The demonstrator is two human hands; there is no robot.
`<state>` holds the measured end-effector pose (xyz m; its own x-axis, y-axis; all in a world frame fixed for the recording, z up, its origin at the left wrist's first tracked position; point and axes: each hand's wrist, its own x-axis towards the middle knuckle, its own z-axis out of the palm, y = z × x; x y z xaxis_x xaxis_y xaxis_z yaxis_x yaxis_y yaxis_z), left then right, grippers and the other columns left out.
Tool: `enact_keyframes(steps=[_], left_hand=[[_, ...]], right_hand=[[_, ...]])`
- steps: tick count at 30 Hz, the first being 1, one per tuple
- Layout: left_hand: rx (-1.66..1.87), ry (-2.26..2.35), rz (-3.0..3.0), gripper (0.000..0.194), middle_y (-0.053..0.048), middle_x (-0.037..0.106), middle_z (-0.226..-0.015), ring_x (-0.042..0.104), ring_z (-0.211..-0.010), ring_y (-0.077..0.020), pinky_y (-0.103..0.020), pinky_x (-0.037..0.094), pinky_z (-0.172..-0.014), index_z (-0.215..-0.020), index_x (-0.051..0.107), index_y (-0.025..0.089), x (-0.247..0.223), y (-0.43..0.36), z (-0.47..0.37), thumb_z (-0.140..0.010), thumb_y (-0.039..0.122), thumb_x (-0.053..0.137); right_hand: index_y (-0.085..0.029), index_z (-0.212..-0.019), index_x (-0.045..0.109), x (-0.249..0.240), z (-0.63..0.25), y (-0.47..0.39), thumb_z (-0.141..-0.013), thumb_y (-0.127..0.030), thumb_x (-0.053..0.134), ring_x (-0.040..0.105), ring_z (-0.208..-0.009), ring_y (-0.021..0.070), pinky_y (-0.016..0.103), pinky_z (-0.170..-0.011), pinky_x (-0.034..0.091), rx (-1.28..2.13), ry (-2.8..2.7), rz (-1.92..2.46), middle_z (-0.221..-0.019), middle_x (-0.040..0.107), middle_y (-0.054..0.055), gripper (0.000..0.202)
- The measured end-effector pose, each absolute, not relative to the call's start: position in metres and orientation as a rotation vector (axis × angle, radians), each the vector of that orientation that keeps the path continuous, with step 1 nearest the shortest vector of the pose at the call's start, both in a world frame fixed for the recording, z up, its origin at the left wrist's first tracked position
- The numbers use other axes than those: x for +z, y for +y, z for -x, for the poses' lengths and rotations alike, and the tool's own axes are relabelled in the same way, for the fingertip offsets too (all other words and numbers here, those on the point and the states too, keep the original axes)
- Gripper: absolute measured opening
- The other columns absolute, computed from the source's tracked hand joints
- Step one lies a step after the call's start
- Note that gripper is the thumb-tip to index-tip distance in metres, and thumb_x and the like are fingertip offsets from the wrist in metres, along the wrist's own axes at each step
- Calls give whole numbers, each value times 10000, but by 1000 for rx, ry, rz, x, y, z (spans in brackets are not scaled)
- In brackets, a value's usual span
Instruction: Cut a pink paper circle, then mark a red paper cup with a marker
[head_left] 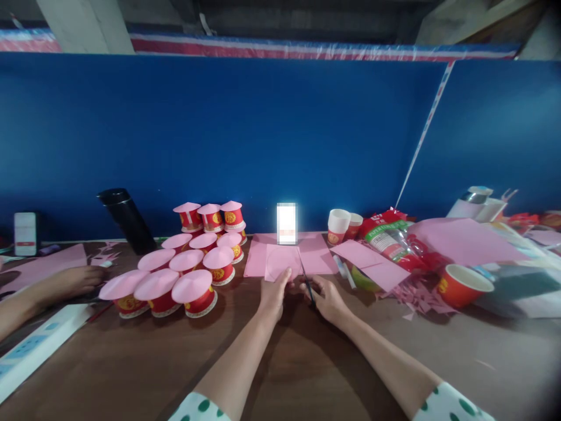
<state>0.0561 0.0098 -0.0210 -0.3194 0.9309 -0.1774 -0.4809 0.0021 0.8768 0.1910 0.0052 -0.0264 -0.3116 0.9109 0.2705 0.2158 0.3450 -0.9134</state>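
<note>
In the middle of the table, my left hand (275,293) pinches the lower edge of a square of pink paper (281,260), which has a faint curved line drawn on it. My right hand (326,297) is closed round the handles of a pair of scissors (305,275). The dark blades point away from me along the paper's right side; whether they touch it I cannot tell. Behind lie larger pink sheets (319,254). To the left stand several red paper cups with cone-shaped pink paper tops, such as the nearest cup (199,301).
A lit phone (287,223) stands behind the paper. Two paper cups (339,225), a red plastic pack (390,237), pink scraps (421,295) and a tipped orange cup (464,286) crowd the right. Leftward are a black flask (127,219), a power strip (44,345) and another person's hand (81,282).
</note>
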Motion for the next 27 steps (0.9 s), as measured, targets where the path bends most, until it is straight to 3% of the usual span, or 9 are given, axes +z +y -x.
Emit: enact_keyframes(steps=[9, 27], left_hand=[[1578, 1171, -574, 359, -6, 602, -538, 546, -449, -105, -210, 439, -445, -772, 626, 102, -14, 7, -56, -526, 329, 757], [1581, 1104, -667, 342, -7, 581, -536, 533, -452, -107, -227, 443, -451, -712, 604, 97, -30, 12, -54, -530, 346, 754]], right_hand=[[-131, -1001, 587, -29, -191, 6, -786, -408, 540, 485, -500, 116, 214, -474, 398, 1061, -1716, 1007, -572, 521, -17, 353], [-129, -941, 585, -24, -189, 7, -745, -433, 586, 447, -484, 89, 197, -447, 358, 1196, -1603, 949, -573, 534, -22, 361]])
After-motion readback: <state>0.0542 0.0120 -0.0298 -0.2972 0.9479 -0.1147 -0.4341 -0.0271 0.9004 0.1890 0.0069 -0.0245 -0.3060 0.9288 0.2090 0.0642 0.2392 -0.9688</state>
